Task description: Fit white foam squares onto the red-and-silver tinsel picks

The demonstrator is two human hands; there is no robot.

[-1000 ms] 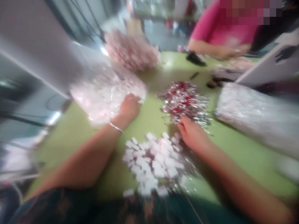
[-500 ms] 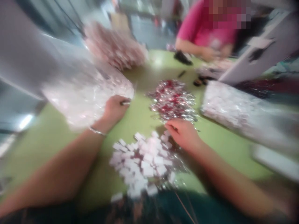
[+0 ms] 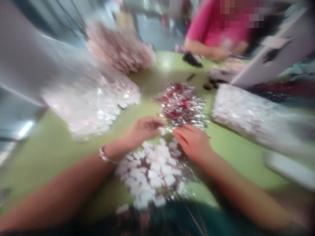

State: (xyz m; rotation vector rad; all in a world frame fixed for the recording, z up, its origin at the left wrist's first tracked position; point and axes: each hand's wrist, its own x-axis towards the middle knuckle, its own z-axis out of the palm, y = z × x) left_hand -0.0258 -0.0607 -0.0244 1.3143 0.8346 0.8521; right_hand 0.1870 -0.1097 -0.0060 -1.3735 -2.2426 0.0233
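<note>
My left hand [image 3: 149, 128] is closed in a pinch on a small white card [image 3: 161, 130]. Facing it, my right hand [image 3: 192, 139] pinches a small silvery piece [image 3: 169, 130], which seems to meet the card's edge; blur hides whether they are joined. Just beyond the fingers lies a heap of shiny silver and red pieces [image 3: 182, 103]. Below both hands is a loose pile of small white cards [image 3: 157, 167], with some silvery pieces along its right side.
On the left lies a clear plastic bag [image 3: 93, 108] full of white cards, with a pinkish stack [image 3: 120, 49] behind it. Another filled bag [image 3: 243, 111] rests on the right of the green table [image 3: 228, 157]. A person in pink [image 3: 219, 36] works across the table.
My left hand has come right and toward me from the bag's edge, meeting my right hand. The white card now shows in its fingers. My right hand has hardly moved.
</note>
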